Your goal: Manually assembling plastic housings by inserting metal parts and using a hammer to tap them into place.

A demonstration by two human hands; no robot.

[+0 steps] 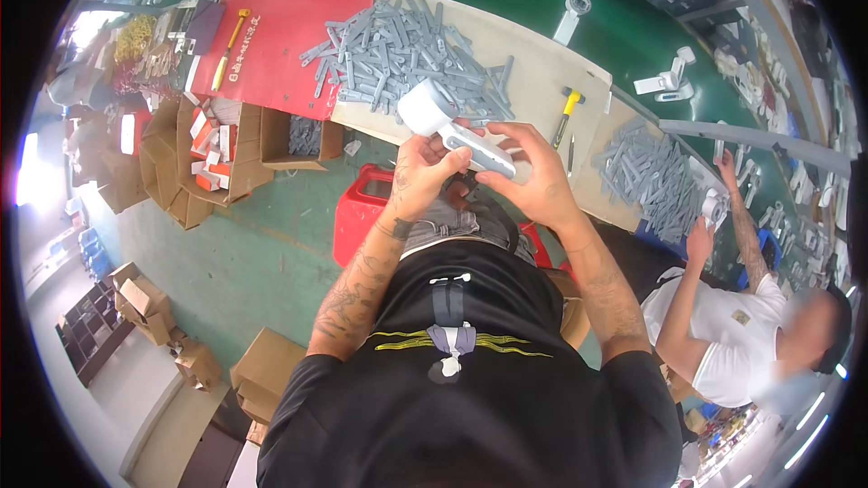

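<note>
Between both my hands is a white device with a round, drum-like head and a grey-and-white handle, held tilted above the table's near edge. My left hand grips it below the head, thumb on the handle. My right hand pinches the handle's far end between thumb and fingers. Just beyond lies a heap of flat grey plastic strips on beige board. The undersides of the device and some fingertips are hidden.
A yellow-handled hammer lies right of the heap; another hammer rests on a red sheet. At right are a second strip heap and a co-worker holding a similar part. Cardboard boxes stand left, beside a red stool.
</note>
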